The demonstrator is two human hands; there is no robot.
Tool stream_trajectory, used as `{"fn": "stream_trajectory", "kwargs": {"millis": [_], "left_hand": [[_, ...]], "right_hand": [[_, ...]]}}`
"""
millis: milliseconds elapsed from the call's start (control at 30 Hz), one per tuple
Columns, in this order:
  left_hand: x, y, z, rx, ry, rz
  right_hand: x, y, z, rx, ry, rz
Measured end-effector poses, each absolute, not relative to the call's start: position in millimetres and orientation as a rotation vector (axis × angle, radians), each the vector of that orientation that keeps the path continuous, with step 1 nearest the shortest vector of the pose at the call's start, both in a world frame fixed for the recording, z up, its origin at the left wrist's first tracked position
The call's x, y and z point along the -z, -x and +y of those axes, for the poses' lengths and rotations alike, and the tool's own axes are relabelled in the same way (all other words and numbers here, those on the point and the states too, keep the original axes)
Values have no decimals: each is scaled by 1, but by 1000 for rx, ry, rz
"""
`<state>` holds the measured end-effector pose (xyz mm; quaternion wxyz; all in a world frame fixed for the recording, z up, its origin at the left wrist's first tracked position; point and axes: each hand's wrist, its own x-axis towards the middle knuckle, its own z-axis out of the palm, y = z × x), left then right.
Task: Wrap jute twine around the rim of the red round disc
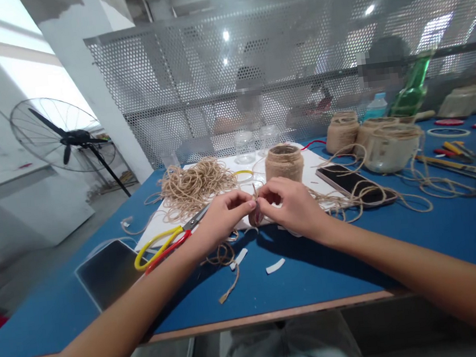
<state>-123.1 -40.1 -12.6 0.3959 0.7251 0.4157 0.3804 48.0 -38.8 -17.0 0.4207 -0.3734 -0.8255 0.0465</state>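
Observation:
My left hand (232, 210) and my right hand (287, 204) meet over the front of the table, fingertips pinched close together. Between them is a small dark brownish piece (255, 216) with a thin strand sticking up; its kind is too small to make out. Just behind my right hand stands a twine-wrapped jar (284, 162). A tangled heap of jute twine (195, 183) lies beyond my left hand. Scissors with yellow and red handles (166, 247) rest by my left forearm, blades partly behind the hand. Below the hands lie white strips (276, 266) and a loose twine end (229, 291).
A white sheet (152, 231) lies under the twine heap. Clear glass jars (244, 146) stand behind. To the right are a phone (353, 185), more wrapped jars (341, 132), a green bottle (412, 90) and loose tools. A dark tablet-like panel (111, 273) lies left. A perforated metal screen (192, 80) closes the back.

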Motion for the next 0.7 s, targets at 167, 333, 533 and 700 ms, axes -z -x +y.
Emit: {"fn": "stream_trajectory", "kwargs": {"millis": [167,333,533,700], "left_hand": [[12,121,-45,-1014,-1984,1066],[8,118,-51,-1108,-2125,1144],[8,118,-53,-1144,-2201,1164],[9,118,-53,-1159,-2227,1182]], "right_hand": [[19,-47,-38,-142,918,-2032],[20,-46,-39,-168,887,-2024],[20,-47,-38,-168,877,-2041],[20,-46,-39,-134,853,-2034]]}}
